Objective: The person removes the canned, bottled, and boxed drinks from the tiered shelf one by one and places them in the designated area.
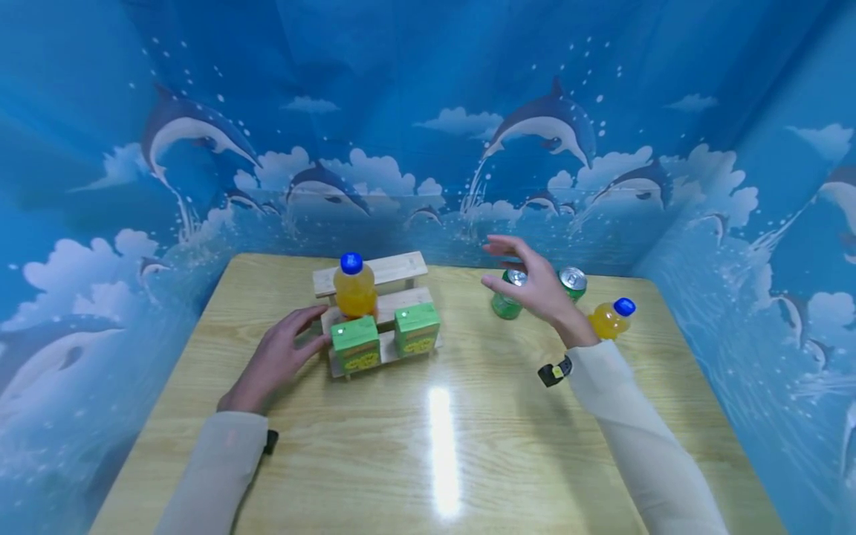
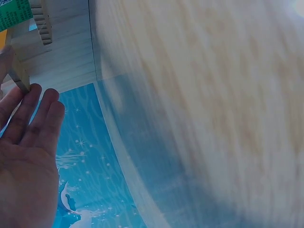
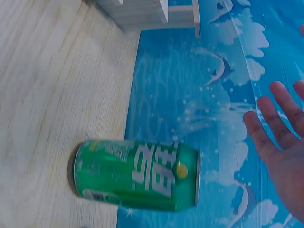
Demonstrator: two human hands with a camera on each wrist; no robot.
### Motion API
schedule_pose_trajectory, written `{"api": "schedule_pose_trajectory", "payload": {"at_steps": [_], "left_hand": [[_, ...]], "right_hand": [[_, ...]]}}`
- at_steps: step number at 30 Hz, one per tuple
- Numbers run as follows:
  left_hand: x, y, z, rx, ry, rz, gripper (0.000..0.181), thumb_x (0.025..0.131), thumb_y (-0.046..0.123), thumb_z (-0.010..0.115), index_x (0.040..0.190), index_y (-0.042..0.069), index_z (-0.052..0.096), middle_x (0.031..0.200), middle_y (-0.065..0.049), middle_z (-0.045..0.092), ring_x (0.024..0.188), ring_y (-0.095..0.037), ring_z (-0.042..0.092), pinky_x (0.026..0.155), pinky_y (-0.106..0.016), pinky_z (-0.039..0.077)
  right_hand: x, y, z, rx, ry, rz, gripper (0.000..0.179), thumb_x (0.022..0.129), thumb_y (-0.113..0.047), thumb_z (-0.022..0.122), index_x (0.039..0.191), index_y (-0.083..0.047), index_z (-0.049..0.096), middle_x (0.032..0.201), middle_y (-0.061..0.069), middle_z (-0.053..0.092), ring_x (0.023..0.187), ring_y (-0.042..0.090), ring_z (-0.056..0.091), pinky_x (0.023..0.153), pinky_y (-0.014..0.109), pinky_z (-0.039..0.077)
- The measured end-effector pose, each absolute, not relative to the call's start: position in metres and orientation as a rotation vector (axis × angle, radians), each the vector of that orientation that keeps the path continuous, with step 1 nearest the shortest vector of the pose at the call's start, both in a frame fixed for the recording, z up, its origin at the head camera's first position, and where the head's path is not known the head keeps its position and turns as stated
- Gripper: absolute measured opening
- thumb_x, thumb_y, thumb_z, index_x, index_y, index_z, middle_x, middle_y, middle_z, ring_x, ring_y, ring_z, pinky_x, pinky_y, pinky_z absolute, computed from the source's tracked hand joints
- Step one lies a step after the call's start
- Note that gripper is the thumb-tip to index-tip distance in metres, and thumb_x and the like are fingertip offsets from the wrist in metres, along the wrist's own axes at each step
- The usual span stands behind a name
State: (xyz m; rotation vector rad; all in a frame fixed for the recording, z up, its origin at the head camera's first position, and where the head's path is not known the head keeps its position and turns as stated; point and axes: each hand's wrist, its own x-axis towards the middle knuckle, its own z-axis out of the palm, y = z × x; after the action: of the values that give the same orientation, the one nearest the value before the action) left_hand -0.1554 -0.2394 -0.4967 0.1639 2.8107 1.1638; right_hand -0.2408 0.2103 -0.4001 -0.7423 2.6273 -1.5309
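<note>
My left hand point(image 1: 281, 357) is at the left end of a small stepped wooden shelf point(image 1: 401, 269), thumb and fingers spread around a board's end. In the left wrist view its fairly straight fingers point(image 2: 40, 111) reach the board's end. On the shelf stand an orange juice bottle point(image 1: 356, 290) with a blue cap and, in front, a left green carton point(image 1: 357, 345) and a right green carton point(image 1: 417, 329). My right hand point(image 1: 535, 286) hovers with spread fingers over a green soda can point(image 1: 506, 306). The right wrist view shows that can point(image 3: 135, 175) apart from the hand.
Behind the right hand stands another green can point(image 1: 573, 281). Beside it is a second orange juice bottle point(image 1: 610, 319) with a blue cap. The wooden table point(image 1: 374, 446) meets a blue dolphin-print backdrop point(image 1: 401, 148) at its back and sides.
</note>
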Motion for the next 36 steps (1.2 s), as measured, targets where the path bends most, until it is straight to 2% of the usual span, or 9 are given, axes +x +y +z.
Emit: {"api": "schedule_pose_trajectory", "payload": {"at_steps": [7, 13, 20, 26, 30, 36], "left_hand": [[-0.156, -0.238, -0.497, 0.163, 2.816, 1.163, 0.065, 0.109, 0.041, 0.068, 0.166, 0.020, 0.046, 0.170, -0.015, 0.046, 0.151, -0.044, 0.051, 0.122, -0.066, 0.046], [-0.154, -0.238, -0.495, 0.160, 2.812, 1.161, 0.065, 0.109, 0.041, 0.068, 0.167, 0.021, 0.045, 0.171, -0.015, 0.045, 0.151, -0.044, 0.051, 0.122, -0.067, 0.046], [-0.155, -0.239, -0.497, 0.164, 2.811, 1.161, 0.066, 0.109, 0.043, 0.068, 0.167, 0.021, 0.045, 0.171, -0.015, 0.045, 0.151, -0.045, 0.051, 0.122, -0.067, 0.046], [-0.156, -0.239, -0.498, 0.164, 2.812, 1.161, 0.067, 0.108, 0.044, 0.068, 0.167, 0.021, 0.045, 0.171, -0.015, 0.046, 0.151, -0.044, 0.051, 0.123, -0.066, 0.045], [-0.156, -0.239, -0.498, 0.163, 2.809, 1.163, 0.067, 0.109, 0.043, 0.069, 0.167, 0.021, 0.045, 0.171, -0.015, 0.045, 0.151, -0.044, 0.050, 0.123, -0.067, 0.045], [-0.155, -0.239, -0.497, 0.162, 2.805, 1.164, 0.066, 0.109, 0.041, 0.069, 0.167, 0.021, 0.045, 0.172, -0.015, 0.045, 0.152, -0.044, 0.050, 0.124, -0.067, 0.044]], "right_hand": [[-0.244, 0.194, -0.403, -0.788, 2.569, -1.533, 0.066, 0.103, -0.025, 0.078, 0.163, -0.024, 0.049, 0.161, 0.013, 0.057, 0.150, 0.035, 0.052, 0.127, 0.062, 0.043], [-0.244, 0.182, -0.404, -0.815, 2.543, -1.533, 0.067, 0.103, -0.026, 0.079, 0.162, -0.026, 0.049, 0.160, 0.012, 0.058, 0.148, 0.030, 0.054, 0.125, 0.054, 0.047], [-0.244, 0.172, -0.405, -0.852, 2.494, -1.545, 0.068, 0.103, -0.025, 0.079, 0.163, -0.024, 0.048, 0.160, 0.006, 0.058, 0.149, 0.031, 0.054, 0.126, 0.058, 0.045], [-0.244, 0.161, -0.407, -0.882, 2.490, -1.537, 0.068, 0.102, -0.026, 0.079, 0.163, -0.024, 0.049, 0.159, 0.004, 0.059, 0.148, 0.026, 0.055, 0.127, 0.051, 0.046], [-0.244, 0.153, -0.407, -0.892, 2.478, -1.530, 0.068, 0.102, -0.026, 0.079, 0.163, -0.024, 0.049, 0.159, 0.006, 0.059, 0.149, 0.026, 0.055, 0.127, 0.048, 0.046], [-0.244, 0.140, -0.405, -0.919, 2.443, -1.520, 0.069, 0.102, -0.028, 0.079, 0.163, -0.021, 0.049, 0.160, 0.007, 0.058, 0.149, 0.029, 0.054, 0.127, 0.051, 0.046]]}}
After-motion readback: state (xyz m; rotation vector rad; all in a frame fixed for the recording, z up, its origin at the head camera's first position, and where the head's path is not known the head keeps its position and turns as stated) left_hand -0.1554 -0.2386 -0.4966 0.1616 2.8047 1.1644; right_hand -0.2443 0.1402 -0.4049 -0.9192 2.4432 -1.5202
